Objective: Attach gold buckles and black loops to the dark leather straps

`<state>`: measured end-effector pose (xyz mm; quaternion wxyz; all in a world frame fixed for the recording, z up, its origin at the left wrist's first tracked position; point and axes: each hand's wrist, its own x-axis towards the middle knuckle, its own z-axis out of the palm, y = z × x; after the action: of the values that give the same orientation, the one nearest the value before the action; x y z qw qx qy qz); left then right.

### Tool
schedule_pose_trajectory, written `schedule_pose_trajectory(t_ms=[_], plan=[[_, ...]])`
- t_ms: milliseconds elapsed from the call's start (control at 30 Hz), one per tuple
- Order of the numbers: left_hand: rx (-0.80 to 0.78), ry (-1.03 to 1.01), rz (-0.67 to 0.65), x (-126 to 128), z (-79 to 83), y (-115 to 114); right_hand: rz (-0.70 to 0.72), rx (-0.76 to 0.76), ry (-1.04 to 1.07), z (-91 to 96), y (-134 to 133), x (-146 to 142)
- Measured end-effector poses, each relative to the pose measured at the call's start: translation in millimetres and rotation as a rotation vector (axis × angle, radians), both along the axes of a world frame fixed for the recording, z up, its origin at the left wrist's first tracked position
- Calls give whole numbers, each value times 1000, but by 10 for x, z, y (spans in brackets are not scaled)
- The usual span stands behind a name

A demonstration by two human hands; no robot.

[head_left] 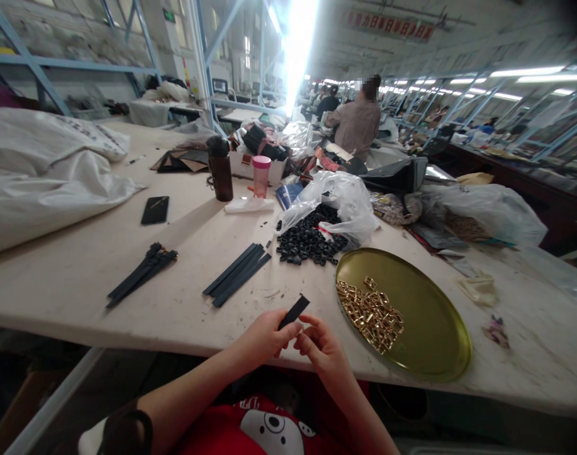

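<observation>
My left hand (265, 333) is closed around the lower end of a flat black strap (295, 310) that sticks up and to the right over the table's front edge. My right hand (320, 344) is pinched close against the left hand at the strap's base; what its fingertips hold is hidden. Just right of my hands lies a round gold tray (430, 341) with several small gold buckles (370, 313). Beyond the hands lie a bundle of black straps (237, 274) and a heap of small black rings (308, 243).
Another bundle of straps (141, 274) lies to the left, with a phone (155, 210), a dark bottle (220, 169) and a pink cup (261, 176) behind. Plastic bags (338, 201) and white sacks (42, 170) crowd the table. A person (357, 123) stands at the far end.
</observation>
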<state>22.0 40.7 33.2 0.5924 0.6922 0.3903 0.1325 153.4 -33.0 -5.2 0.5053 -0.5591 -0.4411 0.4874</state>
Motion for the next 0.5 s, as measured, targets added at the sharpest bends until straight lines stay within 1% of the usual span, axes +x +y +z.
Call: schedule_pose_trajectory(t_ms=[67, 133, 233, 333, 433, 500], plan=[[-71, -6, -14, -6, -4, -1, -10, 1, -16, -9, 2, 11], [-124, -10, -9, -7, -13, 4, -1, -1, 12, -4, 4, 15], [-91, 7, 26, 4, -42, 19, 58, 19, 64, -23, 10, 8], [-59, 11, 34, 19, -86, 36, 101, 33, 70, -84, 19, -10], [-44, 18, 20, 17, -98, 40, 53, 36, -13, -118, 24, -26], [-18, 41, 11, 2, -67, 28, 23, 30, -48, -104, 25, -30]])
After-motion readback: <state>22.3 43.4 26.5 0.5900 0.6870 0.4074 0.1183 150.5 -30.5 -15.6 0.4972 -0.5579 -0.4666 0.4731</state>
